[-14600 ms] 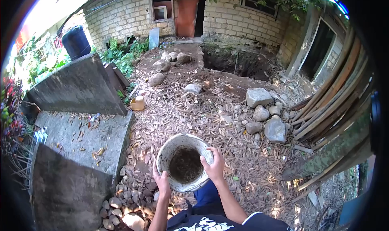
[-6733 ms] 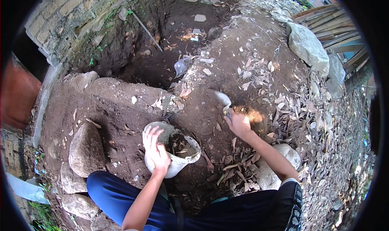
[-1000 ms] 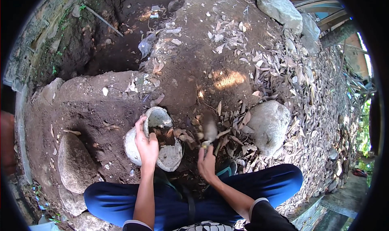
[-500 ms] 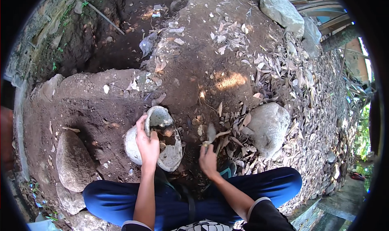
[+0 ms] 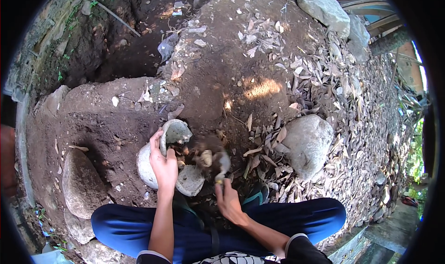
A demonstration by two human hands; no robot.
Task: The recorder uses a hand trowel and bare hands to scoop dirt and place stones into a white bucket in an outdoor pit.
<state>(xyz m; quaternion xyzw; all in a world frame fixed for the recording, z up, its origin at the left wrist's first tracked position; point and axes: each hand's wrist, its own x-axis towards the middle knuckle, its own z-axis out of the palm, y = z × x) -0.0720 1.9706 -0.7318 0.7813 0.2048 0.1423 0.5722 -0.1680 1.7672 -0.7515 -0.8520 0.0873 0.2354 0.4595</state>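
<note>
A whitish, weathered pot (image 5: 191, 180) lies tilted on the soil before my crossed legs, with its broken mouth toward the right. My left hand (image 5: 164, 167) is closed on its rim, thumb at the opening and fingers over the outside. Some soil and small lumps show inside. In my right hand (image 5: 228, 203) is a small trowel (image 5: 223, 163), gripped by its short handle just right of the mouth. Its grey blade is smeared by motion. A blurred clump of brown soil (image 5: 205, 156) is between the blade and the pot.
A large pale stone (image 5: 308, 146) sits to the right, beside many dry leaves (image 5: 357, 171). To the left stands a dark stone (image 5: 84, 183). A low earth ridge (image 5: 102, 95) runs beyond the pot, with a dug pit (image 5: 134, 55) behind it. Sandals (image 5: 257, 195) show near my knees.
My right hand has moved left and slightly down, bringing the trowel close to the pot's mouth. Soil now shows in motion there. My left hand keeps its hold, shifted slightly left with the pot.
</note>
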